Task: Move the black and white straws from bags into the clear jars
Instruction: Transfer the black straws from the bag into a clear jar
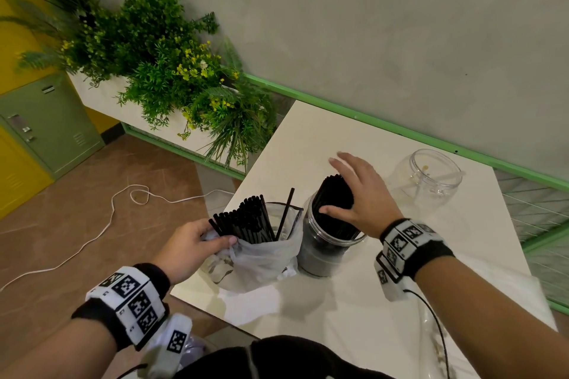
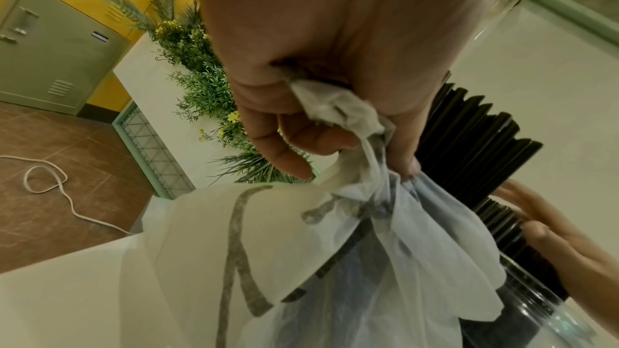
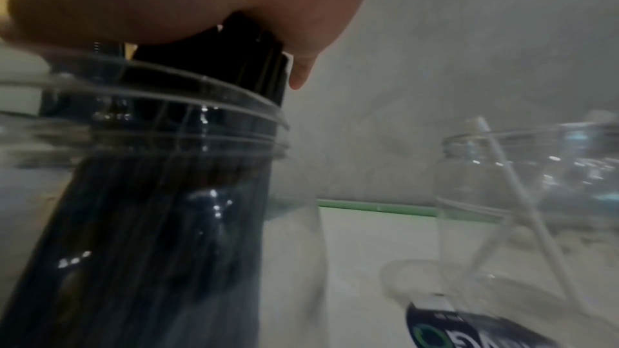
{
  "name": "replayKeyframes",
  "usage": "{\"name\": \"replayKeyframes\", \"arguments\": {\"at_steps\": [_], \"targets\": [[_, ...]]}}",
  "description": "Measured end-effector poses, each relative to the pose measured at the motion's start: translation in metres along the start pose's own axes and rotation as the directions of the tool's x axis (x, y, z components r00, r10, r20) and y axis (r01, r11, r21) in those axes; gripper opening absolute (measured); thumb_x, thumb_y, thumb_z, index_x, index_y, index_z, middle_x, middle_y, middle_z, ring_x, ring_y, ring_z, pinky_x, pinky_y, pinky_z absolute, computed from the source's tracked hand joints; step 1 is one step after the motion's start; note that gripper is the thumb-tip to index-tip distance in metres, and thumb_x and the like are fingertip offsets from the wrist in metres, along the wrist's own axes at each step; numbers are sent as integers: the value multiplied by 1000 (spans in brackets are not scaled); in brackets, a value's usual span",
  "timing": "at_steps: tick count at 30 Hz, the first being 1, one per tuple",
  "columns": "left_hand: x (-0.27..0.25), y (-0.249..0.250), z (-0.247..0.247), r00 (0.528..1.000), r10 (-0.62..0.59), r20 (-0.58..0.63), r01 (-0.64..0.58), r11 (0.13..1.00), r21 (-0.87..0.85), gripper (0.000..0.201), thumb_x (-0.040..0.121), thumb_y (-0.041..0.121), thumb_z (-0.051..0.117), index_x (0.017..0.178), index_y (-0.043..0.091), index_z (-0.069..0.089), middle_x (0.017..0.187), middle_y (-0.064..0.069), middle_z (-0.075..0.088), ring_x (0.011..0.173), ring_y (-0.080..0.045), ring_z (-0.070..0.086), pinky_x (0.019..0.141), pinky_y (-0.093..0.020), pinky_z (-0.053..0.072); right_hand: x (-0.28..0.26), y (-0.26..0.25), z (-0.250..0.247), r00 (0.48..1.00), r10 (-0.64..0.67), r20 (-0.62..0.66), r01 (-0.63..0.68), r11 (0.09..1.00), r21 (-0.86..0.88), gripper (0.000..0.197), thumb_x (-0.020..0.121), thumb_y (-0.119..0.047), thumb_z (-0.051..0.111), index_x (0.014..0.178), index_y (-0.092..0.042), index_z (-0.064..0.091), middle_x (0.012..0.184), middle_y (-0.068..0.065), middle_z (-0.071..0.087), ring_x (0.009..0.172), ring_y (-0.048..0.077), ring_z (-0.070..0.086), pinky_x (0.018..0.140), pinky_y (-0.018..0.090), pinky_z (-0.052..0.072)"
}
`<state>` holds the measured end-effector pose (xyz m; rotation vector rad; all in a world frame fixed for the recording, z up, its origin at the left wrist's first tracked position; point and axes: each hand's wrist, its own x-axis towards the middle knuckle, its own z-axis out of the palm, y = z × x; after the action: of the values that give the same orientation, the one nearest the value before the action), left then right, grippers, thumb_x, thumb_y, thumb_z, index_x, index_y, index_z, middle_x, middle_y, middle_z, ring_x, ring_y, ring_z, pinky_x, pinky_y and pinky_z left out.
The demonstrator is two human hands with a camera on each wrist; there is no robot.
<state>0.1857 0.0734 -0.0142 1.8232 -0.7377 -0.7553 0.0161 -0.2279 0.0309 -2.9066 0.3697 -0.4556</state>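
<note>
Bag (image 1: 261, 258): upright on the table (image 1: 338, 301), neck bunched in the left hand (image 1: 187, 248), apparently to steady the black straws (image 1: 246, 218) left inside. Nearer jar (image 1: 326, 243): holds a leaning black bundle (image 1: 335, 203); right hand (image 1: 360, 194) rests flat-fingered against it, grasping nothing. Farther jar (image 1: 431, 175): a few white straws (image 3: 515, 187).

plants (image 1: 160, 71) by wall | green locker (image 1: 46, 123) | white cord (image 1: 101, 224) on floor

Both forearms bare. Each wrist wore black band (image 1: 431, 251) carrying white blocks (image 1: 135, 301) printed with black square-code markers. White camera unit (image 1: 171, 344) hung under left wrist. Thin black cable (image 1: 435, 320) ran from right wrist unit. Dark garment (image 1: 286, 358) at chest.
</note>
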Motion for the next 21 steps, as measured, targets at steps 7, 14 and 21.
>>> {"name": "replayKeyframes", "arguments": {"at_steps": [7,14,21], "targets": [[-4,-1,-1,1000,-19,-4,20,1000,18,18,82,25,72,100,28,71,98,15,73,93,-1,67,87,-25,52,19,-13,-2,997,78,-19,-79,995,-66,67,78,-78,34,115,-30,63,102,-7,65,97,17,55,75,33,50],[-4,-2,-3,1000,-26,4,26,999,22,17,82,27,72,98,30,71,98,15,73,94,-2,67,91,-33,52,16,-18,-7,995,-7,-104,-9,988,-152,65,80,-68,47,126,-25,60,123,-2,59,116,26,46,96,44,42],[-3,-5,-3,1000,-19,-10,20,1000,10,18,81,25,72,99,31,72,100,14,73,96,-3,67,93,-36,52,4,-91,11,986,-103,-131,133,960,246,47,95,-25,54,139,-11,45,134,7,52,123,16,42,107,16,27]]}}
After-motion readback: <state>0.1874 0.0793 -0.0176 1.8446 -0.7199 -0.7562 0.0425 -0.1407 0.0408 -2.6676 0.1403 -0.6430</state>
